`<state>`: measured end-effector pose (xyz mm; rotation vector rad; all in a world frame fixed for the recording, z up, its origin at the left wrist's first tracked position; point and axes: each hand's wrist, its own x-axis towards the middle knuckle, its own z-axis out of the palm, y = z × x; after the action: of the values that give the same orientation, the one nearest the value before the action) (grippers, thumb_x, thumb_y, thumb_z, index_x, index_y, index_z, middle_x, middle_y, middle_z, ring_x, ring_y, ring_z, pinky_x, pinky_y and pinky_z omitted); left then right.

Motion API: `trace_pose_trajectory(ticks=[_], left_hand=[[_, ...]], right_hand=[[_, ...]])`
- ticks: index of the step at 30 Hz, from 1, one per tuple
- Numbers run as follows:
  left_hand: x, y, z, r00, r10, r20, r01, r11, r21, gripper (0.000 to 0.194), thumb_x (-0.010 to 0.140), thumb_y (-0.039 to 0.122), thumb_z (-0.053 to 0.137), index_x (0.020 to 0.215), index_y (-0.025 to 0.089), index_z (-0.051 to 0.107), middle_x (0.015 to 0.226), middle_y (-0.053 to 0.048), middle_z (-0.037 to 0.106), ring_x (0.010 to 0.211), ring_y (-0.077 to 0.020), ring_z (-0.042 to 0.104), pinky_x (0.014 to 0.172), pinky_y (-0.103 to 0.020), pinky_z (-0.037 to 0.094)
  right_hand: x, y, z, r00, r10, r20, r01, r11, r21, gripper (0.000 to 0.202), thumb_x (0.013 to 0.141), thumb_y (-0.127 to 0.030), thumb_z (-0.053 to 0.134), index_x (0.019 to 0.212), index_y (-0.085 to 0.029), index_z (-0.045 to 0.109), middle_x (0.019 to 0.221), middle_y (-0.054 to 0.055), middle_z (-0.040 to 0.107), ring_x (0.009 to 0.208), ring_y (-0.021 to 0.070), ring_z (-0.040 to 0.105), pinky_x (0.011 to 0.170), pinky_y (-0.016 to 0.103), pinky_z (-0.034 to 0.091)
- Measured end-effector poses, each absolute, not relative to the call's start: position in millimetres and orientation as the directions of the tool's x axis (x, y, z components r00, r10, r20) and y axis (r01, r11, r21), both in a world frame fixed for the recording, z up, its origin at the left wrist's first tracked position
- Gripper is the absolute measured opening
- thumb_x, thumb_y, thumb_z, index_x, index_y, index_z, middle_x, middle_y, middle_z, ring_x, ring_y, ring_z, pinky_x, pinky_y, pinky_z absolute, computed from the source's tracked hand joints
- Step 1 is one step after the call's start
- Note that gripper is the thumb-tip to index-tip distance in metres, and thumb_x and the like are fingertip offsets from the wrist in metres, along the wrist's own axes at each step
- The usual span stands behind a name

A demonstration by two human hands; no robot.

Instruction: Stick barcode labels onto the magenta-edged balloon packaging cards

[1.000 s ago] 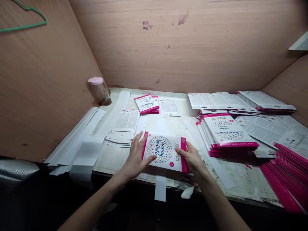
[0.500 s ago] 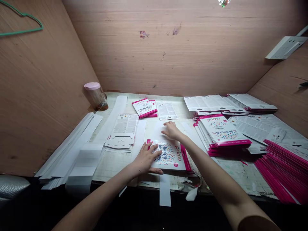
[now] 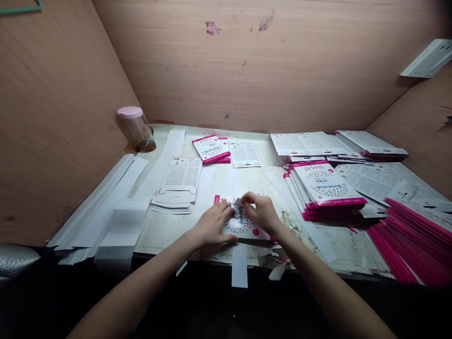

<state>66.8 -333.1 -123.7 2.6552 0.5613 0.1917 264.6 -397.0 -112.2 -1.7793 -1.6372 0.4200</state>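
A white and pink printed packet with colored dots lies sideways near the table's front edge. My left hand rests on its left part, fingers spread. My right hand is over the packet's right part, its thumb and fingertips pinched together on what looks like the end of a white paper strip. Below the packet, a white strip hangs over the table edge. Left of my hands lies a pile of flat printed cards.
Packet stacks and a fanned pink-edged pile fill the right side. Long white strips lie at the left, near a pink-lidded jar. Small packets lie at the back.
My right hand has come back toward me over the packet, and its spread fingers have closed into a pinch. My left hand stays on the packet. The view has tilted slightly downward.
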Motion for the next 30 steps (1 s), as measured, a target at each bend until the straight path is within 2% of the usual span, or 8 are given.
trace_pose_trajectory(ticks=[3,6,11,14,17,21,25,30], left_hand=[[68,-334,-124,0.904,0.427,0.032,0.370,-0.817,0.441,0.098,0.066,0.056,0.077,0.146,0.017,0.033,0.146,-0.021,0.042,0.138,-0.0404,0.035,0.111,-0.056,0.032],[69,-333,-123,0.918,0.397,0.004,0.359,-0.833,0.421,0.086,0.070,0.057,0.073,0.142,0.020,0.043,0.145,-0.019,0.043,0.138,-0.0426,0.033,0.110,-0.057,0.031],[70,-331,-122,0.928,0.371,0.008,0.339,-0.856,0.391,0.081,0.072,0.059,0.072,0.139,0.020,0.049,0.146,-0.019,0.041,0.137,-0.0428,0.034,0.110,-0.058,0.031],[70,-330,-121,0.939,0.343,-0.005,0.323,-0.878,0.354,0.084,0.073,0.062,0.070,0.141,0.019,0.047,0.155,-0.018,0.031,0.140,-0.0440,0.029,0.112,-0.057,0.027],[71,-328,-122,0.959,0.283,-0.017,0.273,-0.903,0.333,0.081,0.080,0.063,0.061,0.144,0.016,0.043,0.156,-0.013,0.032,0.143,-0.0414,0.024,0.115,-0.054,0.020],[71,-324,-125,0.966,0.258,-0.003,0.241,-0.900,0.362,0.048,0.098,0.037,0.037,0.143,0.021,0.043,0.153,-0.007,0.039,0.141,-0.0303,0.033,0.117,-0.050,0.018],[73,-323,-125,0.931,0.362,-0.056,0.353,-0.845,0.403,0.043,0.090,0.033,0.052,0.133,0.031,0.054,0.150,0.000,0.045,0.141,-0.0394,0.028,0.108,-0.060,0.029],[73,-325,-123,0.903,0.425,-0.058,0.404,-0.795,0.452,0.046,0.083,0.027,0.061,0.129,0.027,0.055,0.140,-0.007,0.055,0.138,-0.0382,0.032,0.108,-0.059,0.031]], right_hand=[[240,-428,-136,0.164,0.925,0.343,0.791,0.084,-0.606,0.021,0.092,-0.016,0.045,0.094,-0.021,0.065,0.098,0.010,0.073,0.094,0.0251,0.070,0.083,0.039,0.054],[224,-457,-147,0.120,0.895,0.430,0.802,0.168,-0.573,0.026,0.094,-0.017,0.043,0.108,-0.022,0.064,0.115,0.013,0.069,0.109,0.0262,0.065,0.092,0.044,0.053],[209,-513,-135,-0.224,0.893,0.390,0.836,0.382,-0.395,0.042,0.078,-0.038,0.071,0.114,-0.019,0.059,0.108,0.015,0.067,0.103,0.0329,0.061,0.089,0.053,0.052],[208,-526,-127,-0.322,0.852,0.413,0.840,0.458,-0.290,0.018,0.083,-0.024,0.064,0.100,-0.020,0.061,0.097,0.011,0.066,0.096,0.0285,0.059,0.084,0.047,0.052],[215,-512,-117,-0.284,0.830,0.480,0.801,0.481,-0.357,0.014,0.090,-0.012,0.050,0.084,-0.021,0.059,0.081,0.006,0.063,0.083,0.0214,0.056,0.075,0.036,0.050],[239,-467,-105,-0.072,0.883,0.464,0.780,0.340,-0.525,0.014,0.094,-0.019,0.049,0.082,-0.020,0.057,0.083,0.007,0.060,0.082,0.0207,0.053,0.073,0.035,0.047],[262,-422,-115,0.017,0.941,0.338,0.748,0.213,-0.629,0.017,0.090,-0.020,0.057,0.073,-0.020,0.056,0.078,0.004,0.059,0.077,0.0190,0.053,0.073,0.034,0.044],[269,-400,-141,0.041,0.959,0.280,0.717,0.167,-0.677,0.017,0.084,-0.017,0.062,0.068,-0.019,0.057,0.079,0.002,0.055,0.078,0.0167,0.053,0.073,0.032,0.044]])
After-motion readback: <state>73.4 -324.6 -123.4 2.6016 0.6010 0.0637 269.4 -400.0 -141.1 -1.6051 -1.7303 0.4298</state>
